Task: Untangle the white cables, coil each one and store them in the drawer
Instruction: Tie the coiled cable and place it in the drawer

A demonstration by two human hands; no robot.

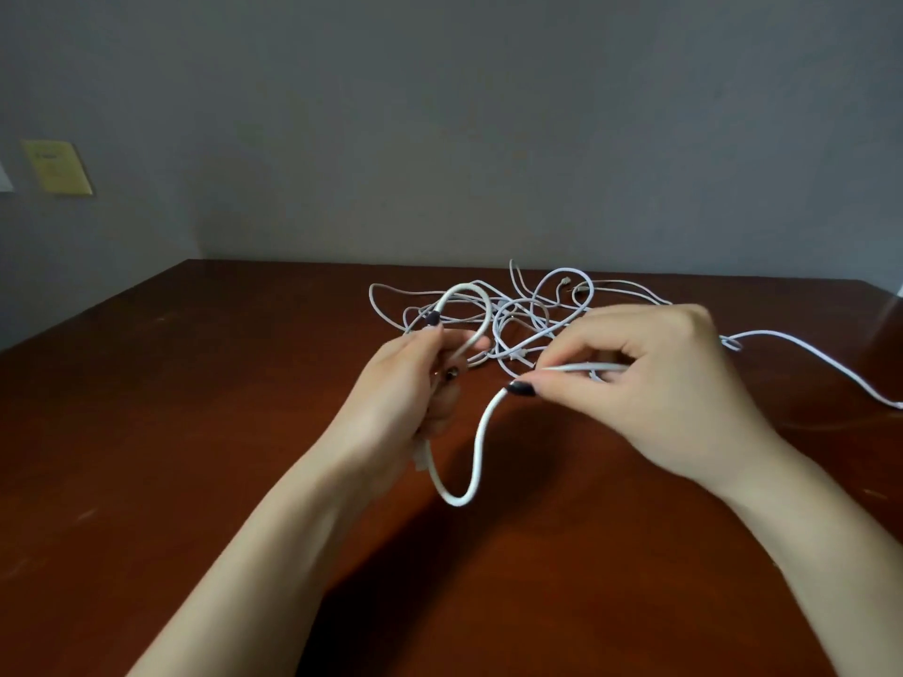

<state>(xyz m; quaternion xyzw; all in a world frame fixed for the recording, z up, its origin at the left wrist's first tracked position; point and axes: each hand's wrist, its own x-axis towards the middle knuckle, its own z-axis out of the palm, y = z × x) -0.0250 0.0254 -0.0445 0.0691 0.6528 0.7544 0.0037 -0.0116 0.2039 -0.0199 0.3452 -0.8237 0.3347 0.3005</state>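
Note:
A tangle of thin white cables (pixel 532 310) lies on the brown wooden table (pixel 195 432) near its far edge. My left hand (pixel 415 383) grips a thicker white cable (pixel 476 447), which loops up over the fingers and hangs below the palm in a U-shaped bend. My right hand (pixel 650 378) pinches the same cable between thumb and fingers, just in front of the tangle. One strand (pixel 821 359) trails away to the right across the table. No drawer is in view.
A grey wall stands right behind the table's far edge. A yellowish plate (pixel 57 167) is fixed to the wall at the left. The tabletop's left edge runs diagonally at the left.

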